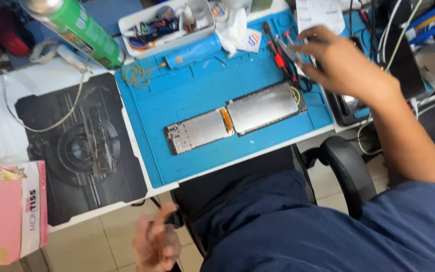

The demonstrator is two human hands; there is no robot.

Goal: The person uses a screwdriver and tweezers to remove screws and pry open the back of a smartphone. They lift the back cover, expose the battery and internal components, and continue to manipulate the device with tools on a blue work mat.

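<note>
On the blue mat, lying well apart from both hands: opened phone. Right hand closing on tweezers beyond it; left hand hanging open below the counter.

A white table carries a blue mat and, to its left, a black printed mat. On the blue mat lie an opened phone, a white tray and tools; a green can lies beside it
</note>
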